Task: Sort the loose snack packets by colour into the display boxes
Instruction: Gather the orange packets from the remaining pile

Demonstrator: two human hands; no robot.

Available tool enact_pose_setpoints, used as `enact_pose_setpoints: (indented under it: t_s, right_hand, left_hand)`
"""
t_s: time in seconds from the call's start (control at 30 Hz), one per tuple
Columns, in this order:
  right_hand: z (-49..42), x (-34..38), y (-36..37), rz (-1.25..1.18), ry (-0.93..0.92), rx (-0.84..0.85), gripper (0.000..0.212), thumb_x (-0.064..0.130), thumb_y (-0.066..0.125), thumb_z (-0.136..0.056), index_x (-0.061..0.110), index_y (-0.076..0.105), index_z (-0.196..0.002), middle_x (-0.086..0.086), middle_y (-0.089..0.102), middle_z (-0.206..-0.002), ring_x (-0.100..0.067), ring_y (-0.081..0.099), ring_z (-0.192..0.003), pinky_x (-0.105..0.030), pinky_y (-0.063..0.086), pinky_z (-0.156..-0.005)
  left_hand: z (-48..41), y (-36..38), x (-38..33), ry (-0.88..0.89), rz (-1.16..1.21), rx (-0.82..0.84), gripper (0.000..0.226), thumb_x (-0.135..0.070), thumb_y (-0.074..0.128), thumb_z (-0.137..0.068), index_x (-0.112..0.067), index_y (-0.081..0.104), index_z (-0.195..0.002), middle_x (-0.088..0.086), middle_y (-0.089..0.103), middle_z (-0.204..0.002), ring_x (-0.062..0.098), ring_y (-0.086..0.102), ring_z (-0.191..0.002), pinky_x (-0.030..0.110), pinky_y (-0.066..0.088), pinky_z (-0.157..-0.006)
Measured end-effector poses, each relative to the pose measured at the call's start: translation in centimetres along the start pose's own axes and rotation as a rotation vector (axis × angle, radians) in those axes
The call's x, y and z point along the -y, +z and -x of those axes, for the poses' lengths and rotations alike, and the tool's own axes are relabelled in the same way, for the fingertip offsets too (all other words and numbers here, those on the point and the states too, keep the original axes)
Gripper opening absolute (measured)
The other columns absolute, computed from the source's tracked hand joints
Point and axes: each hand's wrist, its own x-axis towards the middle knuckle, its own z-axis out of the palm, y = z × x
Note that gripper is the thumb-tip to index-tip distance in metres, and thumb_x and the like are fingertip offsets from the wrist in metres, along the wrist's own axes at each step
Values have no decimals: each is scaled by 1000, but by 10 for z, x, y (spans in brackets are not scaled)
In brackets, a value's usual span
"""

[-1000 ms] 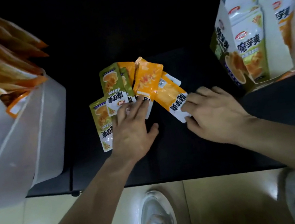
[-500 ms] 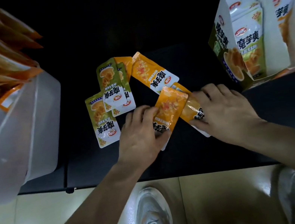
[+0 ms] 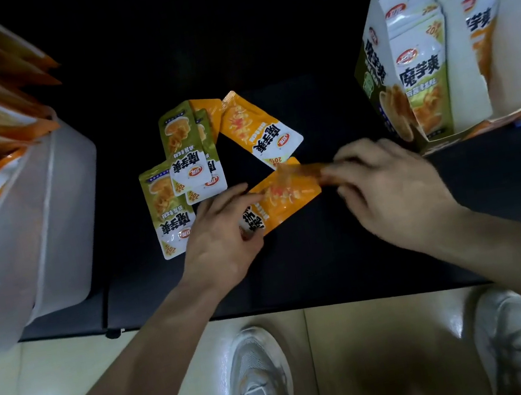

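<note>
Loose snack packets lie on a black table [image 3: 299, 267]. My left hand [image 3: 220, 235] grips the lower end of an orange packet [image 3: 284, 200]. My right hand [image 3: 386, 189], blurred, pinches a second orange packet [image 3: 299, 169] against the top of the first. Another orange packet [image 3: 257, 128] lies flat just beyond. Three green packets [image 3: 187, 147] overlap to the left, one of them [image 3: 165, 210] nearest my left hand. A green display box [image 3: 382, 88] with upright packets stands at the far right.
A white translucent bin [image 3: 30, 220] holding long orange packets sits at the left table edge. A second box section [image 3: 501, 50] with orange-printed packets stands beside the green one. Tiled floor and my two shoes lie below the table's front edge.
Both hands drew orange packets out of the pile toward the table's front. My right hand has moved its packet up onto the one in my left hand. The green packets stayed put.
</note>
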Motion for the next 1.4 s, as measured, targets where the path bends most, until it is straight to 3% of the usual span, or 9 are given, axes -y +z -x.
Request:
enact_pose_setpoints:
  t_s: [0.07, 0.17, 0.37, 0.6, 0.8, 0.93, 1.03, 1.2, 1.4]
  right_hand:
    - [7, 1, 4, 43, -27, 135, 36, 41, 58, -90, 27, 68, -122, 0, 58, -124, -29, 55, -109, -45, 53, -86]
    - [11, -3, 4, 6, 32, 105, 38, 37, 63, -87, 20, 66, -121, -4, 56, -125, -29, 54, -108, -48, 54, -86]
    - [-1, -10, 0, 70, 144, 254, 83, 50, 75, -80, 21, 37, -148, -7, 48, -132, -30, 49, -119, -45, 45, -94]
    - [1, 12, 1, 35, 239, 335, 61, 73, 57, -84, 29, 50, -125, 3, 66, -97, -23, 67, -89, -32, 46, -64]
    - [-1, 24, -6, 90, 241, 385, 46, 67, 53, -90, 26, 56, -111, 6, 60, -87, -21, 66, -86, -31, 45, -63]
    - [-4, 16, -6, 9, 139, 218, 84, 61, 76, -74, 27, 38, -140, -3, 46, -130, -27, 52, -117, -41, 52, -80]
    - [-12, 8, -8, 76, -112, 299, 108, 56, 78, -71, 32, 16, -156, 0, 22, -155, -28, 25, -137, -49, 37, -107]
    - [-16, 8, -11, 125, -72, 391, 67, 62, 69, -79, 34, 45, -135, 5, 55, -125, -22, 51, -119, -40, 35, -97]
    - [-10, 8, -7, -73, 173, 421, 54, 60, 72, -80, 31, 43, -115, 6, 61, -108, -19, 64, -96, -34, 47, -72]
  left_hand:
    - [0, -4, 0, -60, -3, -13, 48, -31, 75, -83, -33, 60, -129, -16, 48, -141, 14, 39, -128, 30, 39, -104]
    - [1, -5, -4, -93, -42, -46, 56, -39, 78, -78, -29, 56, -129, -6, 54, -128, 21, 46, -118, 35, 43, -95]
    - [2, -4, -26, -226, 160, 157, 71, -43, 81, -77, -32, 43, -135, -10, 66, -107, 13, 63, -101, 39, 53, -85]
    - [-2, 4, -40, -325, 513, 197, 28, -39, 74, -85, -31, 61, -109, -8, 74, -91, -6, 67, -77, 10, 46, -59]
    - [1, 6, -51, -300, 521, 234, 49, -40, 84, -75, -32, 54, -113, -6, 68, -93, 5, 67, -82, 26, 56, -68]
    - [-1, 6, -52, -178, 442, 289, 43, -35, 79, -82, -38, 55, -118, -14, 63, -93, -2, 61, -84, 17, 47, -67]
    - [-6, 1, -52, -95, 424, 351, 37, -28, 74, -87, -38, 61, -119, -21, 66, -98, -8, 62, -90, 17, 49, -75]
    - [-10, -3, -47, -170, 410, 204, 29, -32, 74, -87, -35, 61, -113, -16, 67, -98, -4, 65, -86, 15, 50, -68]
    - [-6, -9, -37, -148, 375, 309, 60, -28, 84, -77, -41, 50, -125, -19, 59, -105, -6, 59, -94, 9, 45, -68]
